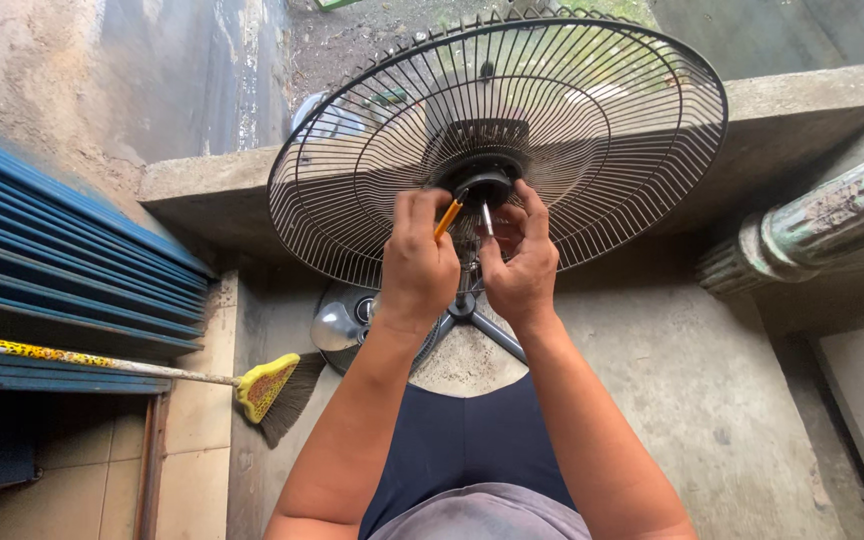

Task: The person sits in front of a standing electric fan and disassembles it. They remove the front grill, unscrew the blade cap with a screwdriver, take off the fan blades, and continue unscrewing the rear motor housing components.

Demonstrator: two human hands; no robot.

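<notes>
Left hand point(418, 262) grips my orange-handled screwdriver point(449, 215) at fan grille point(592, 130) hub; right hand point(520, 268) curled around hub point(482, 185), near centre.

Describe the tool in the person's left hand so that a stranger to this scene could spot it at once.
Start at the big round wire fan guard that fills the top of the view, and go to its dark hub. Just below the hub, the left hand pinches a slim screwdriver. Its orange-yellow handle sets it apart from the dark wires and the bare right hand.
</notes>
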